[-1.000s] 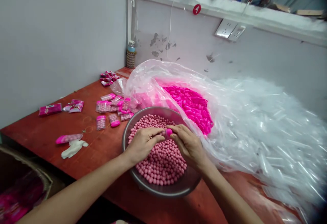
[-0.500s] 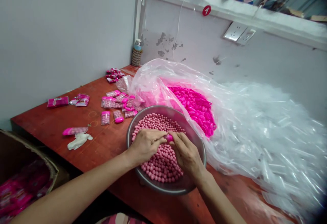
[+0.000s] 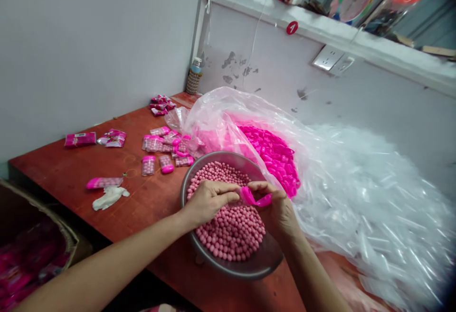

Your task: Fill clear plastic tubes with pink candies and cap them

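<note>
Pinching pink cap (image 3: 257, 200) betw. both hands, left (image 3: 210, 200) & right (image 3: 276, 207); container under fingers hidden.

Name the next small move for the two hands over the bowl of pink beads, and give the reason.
Probably press the pink cap shut: both the left hand and right hand pinch it open above the pink beads in the metal bowl, and capped filled tubes lie on the table.
</note>
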A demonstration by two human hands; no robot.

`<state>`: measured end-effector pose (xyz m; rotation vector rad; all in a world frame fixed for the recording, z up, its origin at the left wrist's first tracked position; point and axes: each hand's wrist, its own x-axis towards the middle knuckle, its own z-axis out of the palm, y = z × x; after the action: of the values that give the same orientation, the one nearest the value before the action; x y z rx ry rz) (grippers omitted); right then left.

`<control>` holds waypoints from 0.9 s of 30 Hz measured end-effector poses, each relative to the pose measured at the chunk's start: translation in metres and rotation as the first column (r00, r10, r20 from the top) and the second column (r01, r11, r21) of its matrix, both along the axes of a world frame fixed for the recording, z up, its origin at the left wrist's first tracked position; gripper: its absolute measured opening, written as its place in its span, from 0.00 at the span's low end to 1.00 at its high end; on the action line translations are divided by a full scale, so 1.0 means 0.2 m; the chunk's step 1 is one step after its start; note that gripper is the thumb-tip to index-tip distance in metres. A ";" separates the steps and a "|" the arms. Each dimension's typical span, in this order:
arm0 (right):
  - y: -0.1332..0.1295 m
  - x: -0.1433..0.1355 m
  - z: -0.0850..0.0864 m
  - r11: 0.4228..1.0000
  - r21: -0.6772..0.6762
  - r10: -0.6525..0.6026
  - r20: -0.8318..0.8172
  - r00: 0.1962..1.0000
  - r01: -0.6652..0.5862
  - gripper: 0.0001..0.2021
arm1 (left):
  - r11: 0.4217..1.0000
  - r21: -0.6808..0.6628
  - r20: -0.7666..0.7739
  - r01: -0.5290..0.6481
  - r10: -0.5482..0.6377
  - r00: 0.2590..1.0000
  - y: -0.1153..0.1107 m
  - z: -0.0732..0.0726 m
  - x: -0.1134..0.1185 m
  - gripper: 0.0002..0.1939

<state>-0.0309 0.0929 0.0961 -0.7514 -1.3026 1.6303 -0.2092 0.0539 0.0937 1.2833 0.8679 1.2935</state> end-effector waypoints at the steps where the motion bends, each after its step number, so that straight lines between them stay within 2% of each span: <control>1: 0.01 -0.01 0.01 1.000 -0.020 0.023 -0.006 1.000 -0.023 0.28 | 1.000 -0.001 0.015 -0.002 0.002 1.000 0.00 0.00 0.00 0.13; 3: 0.02 -0.04 0.03 0.995 -0.081 0.059 -0.012 0.998 -0.060 0.33 | 1.000 -0.021 0.060 -0.013 0.014 0.998 0.00 0.00 -0.01 0.14; 5: 0.01 -0.05 0.04 0.990 -0.134 0.046 -0.005 0.999 -0.046 0.33 | 0.999 -0.046 0.095 -0.016 0.020 0.995 0.01 0.00 -0.01 0.14; 10: 0.00 -0.08 0.04 0.987 -0.161 0.005 -0.036 0.999 -0.010 0.24 | 0.999 -0.050 0.104 -0.013 0.018 0.994 0.00 0.00 -0.01 0.13; 14: 0.00 -0.07 0.03 0.982 -0.184 -0.038 -0.042 0.998 0.030 0.14 | 0.984 -0.173 0.238 -0.051 0.092 0.967 0.02 0.00 -0.02 0.14; 16: 0.00 -0.05 0.02 0.987 -0.159 -0.031 -0.018 0.999 0.028 0.13 | 0.979 -0.190 0.253 -0.073 0.121 0.960 0.02 0.00 -0.03 0.14; 20: -0.01 -0.04 0.02 0.992 -0.128 0.016 -0.016 1.000 -0.018 0.15 | 0.998 -0.053 0.150 -0.039 0.046 0.988 0.00 0.00 -0.02 0.13; 22: -0.01 -0.06 0.04 0.980 -0.186 0.072 -0.016 0.997 -0.074 0.14 | 0.999 0.028 0.060 -0.043 0.042 0.997 -0.01 0.01 -0.02 0.13; 25: -0.01 -0.08 0.08 0.928 -0.329 0.183 -0.003 0.983 -0.174 0.14 | 0.990 0.108 -0.062 -0.086 0.093 0.994 -0.03 0.01 -0.01 0.13; 27: -0.01 -0.09 0.09 0.903 -0.385 0.211 0.006 0.977 -0.192 0.14 | 0.983 0.142 -0.117 -0.114 0.131 0.985 -0.03 0.01 -0.01 0.13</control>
<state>-0.0479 0.0912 0.1144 -0.9151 -1.1350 2.0835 -0.2119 0.0472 0.0967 1.4495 0.9742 1.3994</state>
